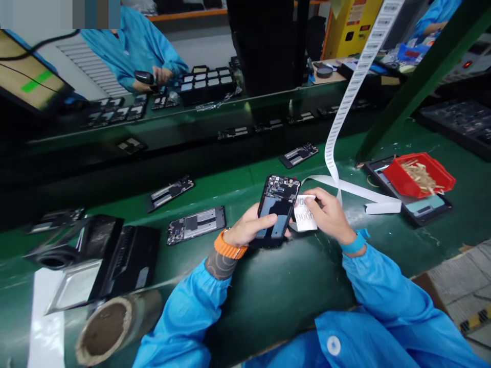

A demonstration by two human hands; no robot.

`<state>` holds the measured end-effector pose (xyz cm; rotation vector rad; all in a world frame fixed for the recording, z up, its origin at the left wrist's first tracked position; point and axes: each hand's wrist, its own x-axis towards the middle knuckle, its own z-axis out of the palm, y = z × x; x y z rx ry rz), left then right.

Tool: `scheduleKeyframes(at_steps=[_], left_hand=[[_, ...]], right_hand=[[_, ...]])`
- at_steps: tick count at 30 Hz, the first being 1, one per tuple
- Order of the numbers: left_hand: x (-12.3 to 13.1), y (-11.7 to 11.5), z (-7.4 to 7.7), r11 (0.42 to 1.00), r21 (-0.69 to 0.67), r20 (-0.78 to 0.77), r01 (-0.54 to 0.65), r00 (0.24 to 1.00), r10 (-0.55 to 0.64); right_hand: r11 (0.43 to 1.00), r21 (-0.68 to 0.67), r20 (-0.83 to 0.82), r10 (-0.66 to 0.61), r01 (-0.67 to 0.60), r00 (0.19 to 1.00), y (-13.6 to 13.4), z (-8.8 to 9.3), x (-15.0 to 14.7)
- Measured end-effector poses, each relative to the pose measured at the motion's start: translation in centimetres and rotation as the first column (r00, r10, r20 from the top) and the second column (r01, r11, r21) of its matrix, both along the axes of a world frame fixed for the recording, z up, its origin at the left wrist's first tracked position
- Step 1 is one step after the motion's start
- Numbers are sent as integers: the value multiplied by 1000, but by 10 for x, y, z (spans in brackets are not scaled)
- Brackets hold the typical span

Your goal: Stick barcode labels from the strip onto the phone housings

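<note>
Above the surface (291, 291), in from its near edge, the left grip (247, 225) grasps an opened phone (282, 190); the right grip (330, 213) pinches a label (306, 220).

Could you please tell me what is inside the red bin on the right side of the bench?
The red bin holds a heap of pale, thin pieces, too blurred to identify. The heap hides whatever lies beneath it.

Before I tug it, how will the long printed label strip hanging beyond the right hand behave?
The label strip is probably floppy, since it curves where it comes down to the bench. It looks thin and paper-like, so it should feel light and shift easily. It may crease or catch, as its lower end lies folded near the red tray.
</note>
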<state>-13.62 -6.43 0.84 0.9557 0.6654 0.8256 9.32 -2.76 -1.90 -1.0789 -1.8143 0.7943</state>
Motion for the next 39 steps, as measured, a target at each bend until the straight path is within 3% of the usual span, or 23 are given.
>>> scheduleKeyframes(at_steps=[6,11,14,18,25,33,39], left_hand=[[2,0,-2,1000,2,-57,20,998,-20],[-1,-2,-2,993,-102,141,57,989,-42],[1,-3,-4,990,-119,167,75,984,-54],[5,-5,-7,987,-140,137,84,988,-64],[11,-6,-1,985,-174,8,5,1000,-3],[19,-8,-2,983,-185,-54,-9,999,-1],[22,-8,-5,988,-153,-107,-16,994,0]], right_hand=[[992,109,42,63,-67,997,-7,13,-1],[992,-124,-65,22,-30,998,-9,14,-1],[981,-192,-150,-5,-24,989,-9,11,0],[995,-102,-170,1,-19,985,-9,11,1],[999,21,-63,36,-34,997,-6,15,5],[990,139,116,-47,30,992,-6,23,3],[997,49,176,-68,61,982,-4,20,5]])
